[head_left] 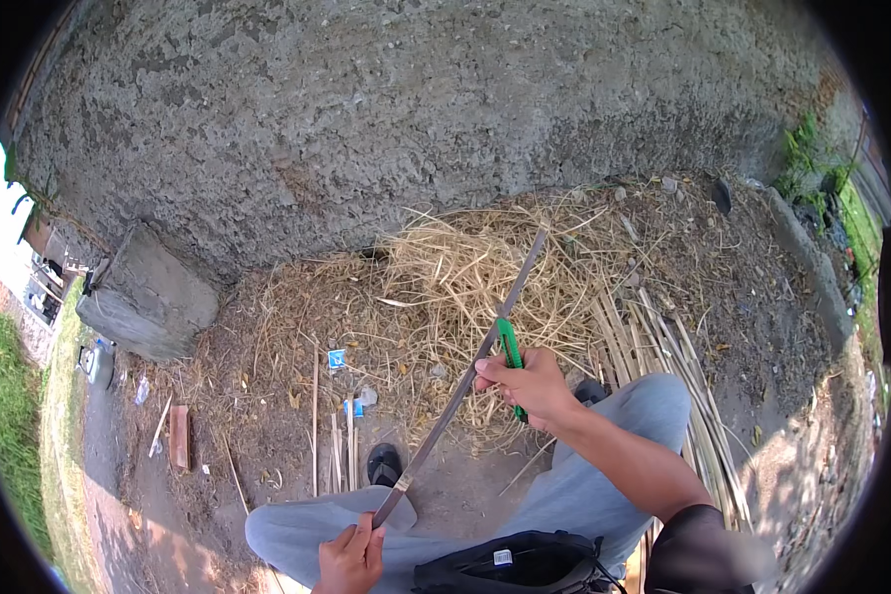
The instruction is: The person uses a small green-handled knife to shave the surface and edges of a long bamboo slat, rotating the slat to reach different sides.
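A long, flat, dark brown strip (pixel 436 433), which looks like split bamboo, slants across my lap with its far tip over the shavings. My left hand (pixel 351 557) is closed around its near end, by my left knee. In my right hand (pixel 537 386) is a green utility knife (pixel 509 342), held against the strip around its middle. The thumb and fingertips of that hand meet the strip's edge just below the knife's front end. Whether the blade is cutting into it is too small to tell. Below the far half lies a heap of pale shavings (pixel 445 262).
A rough grey wall (pixel 366 119) rises in front. Pale strips (pixel 698 406) lie in a bundle beside my right leg, and several more (pixel 316 426) by my left foot. At the left are a concrete block (pixel 153 297), a kettle (pixel 96 362) and a reddish-brown slab (pixel 179 437).
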